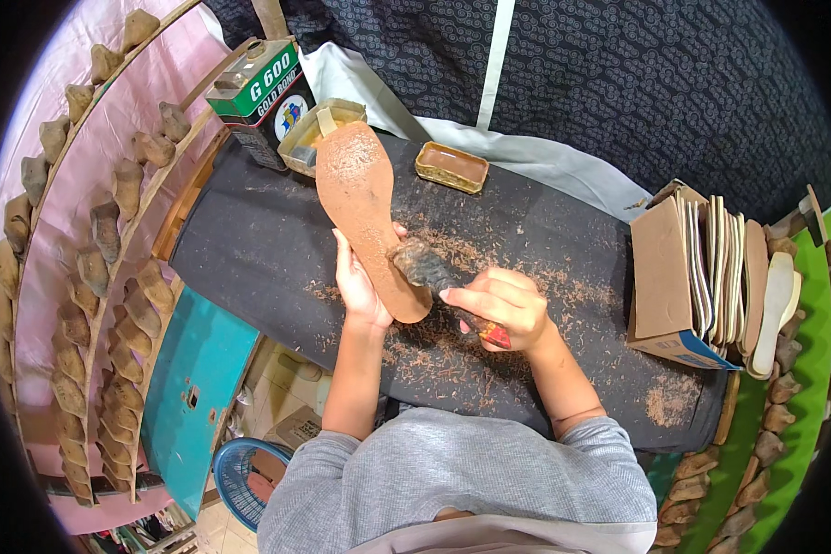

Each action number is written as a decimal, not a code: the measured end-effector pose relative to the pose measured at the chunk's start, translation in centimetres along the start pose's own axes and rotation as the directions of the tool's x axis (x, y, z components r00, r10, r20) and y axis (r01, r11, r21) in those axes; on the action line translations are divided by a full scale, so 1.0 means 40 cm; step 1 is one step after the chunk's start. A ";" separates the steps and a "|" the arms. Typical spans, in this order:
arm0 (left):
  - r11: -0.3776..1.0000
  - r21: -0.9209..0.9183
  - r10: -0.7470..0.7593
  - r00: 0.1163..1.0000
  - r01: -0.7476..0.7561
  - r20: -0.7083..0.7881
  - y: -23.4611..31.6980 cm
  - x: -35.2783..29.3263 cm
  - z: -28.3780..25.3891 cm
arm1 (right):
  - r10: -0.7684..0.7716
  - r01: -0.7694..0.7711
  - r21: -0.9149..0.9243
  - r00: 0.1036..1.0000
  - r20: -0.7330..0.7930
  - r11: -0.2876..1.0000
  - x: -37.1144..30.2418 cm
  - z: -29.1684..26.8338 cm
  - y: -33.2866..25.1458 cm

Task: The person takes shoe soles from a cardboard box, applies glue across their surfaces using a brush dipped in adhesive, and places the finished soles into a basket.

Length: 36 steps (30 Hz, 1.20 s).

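A brown shoe sole (355, 189) is held up over the dark-covered table, its wide end pointing away from me and glossy with something wet. My left hand (360, 288) grips it by the edges near its narrow heel end. In my right hand (506, 309) is a brush (422, 264) with a dark, matted head and a handle partly red. The brush head rests against the sole's right edge, near the waist. Beyond the sole stands an open container (348, 113) with yellowish contents, partly hidden by it. A small rectangular tin (452, 169) of brownish matter sits to its right.
Brown shavings litter the black table cover (563, 231). A green and black metal can (266, 102) stands at the far left. On the right, a cardboard box (656, 277) holds upright insoles. Racks of wooden shoe lasts (104, 231) line both sides; a blue basket (240, 475) sits below left.
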<state>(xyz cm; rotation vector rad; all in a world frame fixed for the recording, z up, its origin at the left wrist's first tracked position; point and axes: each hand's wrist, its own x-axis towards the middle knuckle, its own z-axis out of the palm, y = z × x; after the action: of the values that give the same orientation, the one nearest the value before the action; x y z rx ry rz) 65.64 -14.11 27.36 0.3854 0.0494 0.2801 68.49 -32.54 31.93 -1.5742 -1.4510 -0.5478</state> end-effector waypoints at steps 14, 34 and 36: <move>0.999 -0.010 0.033 0.988 -0.031 0.153 0.037 0.010 -0.036 | 0.088 -0.082 0.175 0.996 -0.025 0.981 -0.015 -0.016 -0.010; 1.000 -0.015 0.023 0.992 -0.021 0.127 0.040 0.007 -0.025 | 0.143 -0.158 0.223 0.986 0.082 0.962 -0.027 -0.013 -0.023; 0.999 -0.018 0.033 0.990 -0.031 0.134 0.048 0.008 -0.031 | 0.182 -0.205 0.267 0.977 0.109 0.942 -0.030 -0.031 -0.016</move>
<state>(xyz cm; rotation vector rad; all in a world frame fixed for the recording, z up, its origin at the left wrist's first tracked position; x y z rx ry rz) 65.34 -11.85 26.93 0.3882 -0.0915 0.2852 67.93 -34.27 31.78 -1.5061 -1.3481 -0.1565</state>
